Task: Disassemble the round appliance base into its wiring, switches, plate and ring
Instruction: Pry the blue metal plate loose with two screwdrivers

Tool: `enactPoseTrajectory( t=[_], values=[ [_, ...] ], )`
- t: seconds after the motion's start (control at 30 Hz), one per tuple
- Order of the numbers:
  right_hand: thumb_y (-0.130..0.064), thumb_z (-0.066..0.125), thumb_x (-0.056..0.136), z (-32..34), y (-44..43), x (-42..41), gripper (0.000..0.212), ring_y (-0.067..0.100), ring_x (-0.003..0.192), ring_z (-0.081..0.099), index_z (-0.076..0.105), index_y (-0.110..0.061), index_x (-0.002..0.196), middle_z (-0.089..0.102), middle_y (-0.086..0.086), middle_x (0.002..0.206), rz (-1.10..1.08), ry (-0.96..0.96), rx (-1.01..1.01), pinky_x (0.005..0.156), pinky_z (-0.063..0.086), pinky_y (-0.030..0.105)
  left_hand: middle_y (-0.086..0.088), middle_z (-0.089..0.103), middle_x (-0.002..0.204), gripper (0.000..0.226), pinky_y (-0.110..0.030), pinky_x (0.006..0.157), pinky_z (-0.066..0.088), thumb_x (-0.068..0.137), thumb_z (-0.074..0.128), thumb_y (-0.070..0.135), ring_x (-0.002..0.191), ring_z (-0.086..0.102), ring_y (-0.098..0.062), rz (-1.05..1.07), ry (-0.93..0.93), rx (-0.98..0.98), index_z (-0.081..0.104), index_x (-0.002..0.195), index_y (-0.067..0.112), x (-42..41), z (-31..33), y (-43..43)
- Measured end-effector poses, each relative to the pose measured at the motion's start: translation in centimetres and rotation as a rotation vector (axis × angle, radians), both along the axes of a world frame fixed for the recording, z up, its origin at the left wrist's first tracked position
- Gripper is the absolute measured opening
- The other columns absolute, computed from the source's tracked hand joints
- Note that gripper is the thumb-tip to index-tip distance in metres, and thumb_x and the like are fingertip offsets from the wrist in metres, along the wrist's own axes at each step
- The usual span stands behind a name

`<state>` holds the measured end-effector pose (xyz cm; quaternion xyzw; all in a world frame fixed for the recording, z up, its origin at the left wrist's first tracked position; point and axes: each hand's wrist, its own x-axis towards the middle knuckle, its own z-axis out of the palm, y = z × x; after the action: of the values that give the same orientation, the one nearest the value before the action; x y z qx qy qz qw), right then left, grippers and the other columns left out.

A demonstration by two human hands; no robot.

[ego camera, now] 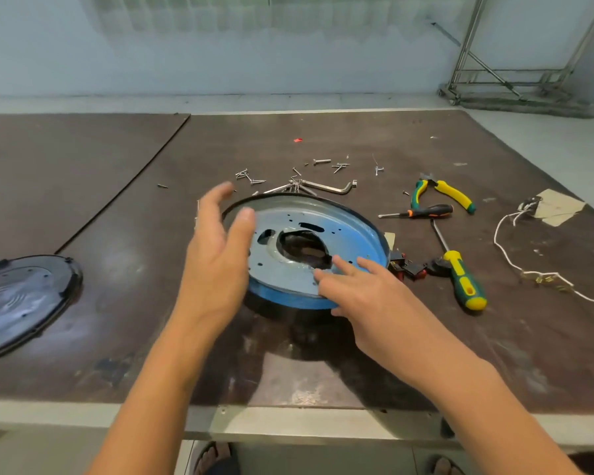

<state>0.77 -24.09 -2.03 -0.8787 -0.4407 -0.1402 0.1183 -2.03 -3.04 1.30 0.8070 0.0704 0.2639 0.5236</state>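
Two right-hand fingers (pixel 326 277) on blue plate (pixel 288 279)

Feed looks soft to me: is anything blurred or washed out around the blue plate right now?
Head view: the left hand is motion-blurred at the fingertips; the blue plate is sharp, with sheen near its hole; the black cover at left shows glare.
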Motion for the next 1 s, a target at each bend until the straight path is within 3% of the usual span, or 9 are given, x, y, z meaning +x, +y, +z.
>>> enactPoseTrajectory(
  t=[0.07, 0.13, 0.23, 0.33, 0.5, 0.6, 0.77, 0.9, 1.0],
  values=[
    [0.010, 0.083, 0.072, 0.0, 0.3, -0.1, 0.040, 0.034, 0.121, 0.066, 0.066, -0.014, 0.100, 0.075, 0.004, 0.121, 0.013, 0.005, -0.032, 0.093, 0.058, 0.050, 0.021, 0.051, 0.126, 0.050, -0.020, 0.102, 0.043, 0.094, 0.052, 0.007, 0.109, 0.051, 0.010, -0.029, 0.068, 0.132, 0.044, 0.139, 0.026, 0.0, -0.5, -0.5],
    [0.008, 0.082, 0.074, -0.1, 0.4, -0.1, 0.038, 0.030, 0.120, 0.068, 0.066, -0.018, 0.098, 0.074, 0.002, 0.122, 0.035, 0.030, -0.051, 0.086, 0.058, 0.045, 0.013, 0.052, 0.119, 0.058, -0.039, 0.111, 0.038, 0.081, 0.045, -0.011, 0.106, 0.045, -0.003, -0.017, 0.186, 0.247, 0.050, 0.121, 0.029, 0.0, -1.0, -0.5],
    [0.008, 0.082, 0.073, -0.3, 0.5, 0.0, 0.039, 0.029, 0.123, 0.066, 0.067, -0.020, 0.096, 0.074, -0.001, 0.122, 0.079, 0.059, -0.080, 0.083, 0.058, 0.043, 0.014, 0.047, 0.121, 0.059, -0.055, 0.124, -0.005, 0.076, 0.041, -0.015, 0.127, 0.034, -0.008, -0.046, 0.399, 0.385, 0.053, 0.100, 0.038, -0.1, -1.1, -0.4],
    [0.008, 0.083, 0.071, -0.4, 0.4, -0.1, 0.038, 0.030, 0.115, 0.069, 0.067, -0.019, 0.092, 0.075, 0.000, 0.120, 0.092, 0.062, -0.100, 0.080, 0.058, 0.043, 0.009, 0.040, 0.143, 0.046, -0.065, 0.114, -0.018, 0.088, 0.043, -0.001, 0.146, 0.021, -0.012, -0.074, 0.562, 0.706, 0.058, 0.100, 0.041, -0.2, -1.5, -0.8],
    [-0.001, 0.076, 0.086, -0.7, 0.5, -0.3, 0.026, 0.025, 0.125, 0.062, 0.070, -0.017, 0.105, 0.072, 0.000, 0.124, 0.076, 0.130, -0.087, 0.097, 0.051, 0.040, 0.015, 0.045, 0.146, 0.034, -0.049, 0.123, 0.011, 0.104, 0.035, 0.025, 0.135, 0.041, -0.007, -0.280, 0.431, 0.894, 0.057, 0.126, 0.039, 0.0, -1.9, -1.1],
    [-0.023, 0.073, 0.092, 0.2, -0.9, 0.2, 0.029, 0.002, 0.132, 0.051, 0.070, -0.023, 0.121, 0.067, -0.011, 0.131, 0.157, 0.355, 0.090, 0.112, 0.035, 0.016, 0.019, 0.056, 0.133, 0.034, -0.037, 0.111, 0.038, 0.106, 0.033, 0.036, 0.121, 0.051, -0.002, -0.398, 0.350, 0.880, 0.056, 0.131, 0.036, 0.2, -2.1, -1.5],
    [-0.018, 0.052, 0.103, 1.9, -3.2, 4.7, 0.027, 0.003, 0.123, 0.058, 0.071, -0.021, 0.122, 0.069, -0.007, 0.126, -0.110, 0.449, 0.523, 0.107, 0.043, 0.024, 0.014, 0.054, 0.138, 0.046, -0.030, 0.105, 0.038, 0.106, 0.026, 0.047, 0.124, 0.049, -0.006, -0.349, 0.365, 0.920, 0.043, 0.146, 0.033, 0.6, -3.0, -1.4],
    [0.000, 0.047, 0.097, 2.4, -5.6, 13.9, 0.049, 0.036, 0.136, 0.048, 0.054, -0.011, 0.144, 0.053, 0.016, 0.147, -0.644, 0.384, 0.051, 0.110, 0.041, 0.041, 0.010, 0.051, 0.137, 0.048, -0.030, 0.102, 0.041, 0.105, 0.027, 0.041, 0.120, 0.047, -0.009, -0.312, 0.349, 0.947, 0.039, 0.150, 0.029, 0.6, -3.6, -1.2],
    [0.007, 0.049, 0.090, 2.2, -7.5, 18.3, 0.054, 0.045, 0.132, 0.048, 0.055, -0.007, 0.141, 0.050, 0.024, 0.144, -0.780, 0.393, -0.066, 0.107, 0.044, 0.048, 0.010, 0.052, 0.136, 0.047, -0.031, 0.101, 0.042, 0.103, 0.031, 0.035, 0.119, 0.046, -0.009, -0.282, 0.341, 0.943, 0.045, 0.147, 0.032, 0.6, -3.8, -1.3]
  ],
)
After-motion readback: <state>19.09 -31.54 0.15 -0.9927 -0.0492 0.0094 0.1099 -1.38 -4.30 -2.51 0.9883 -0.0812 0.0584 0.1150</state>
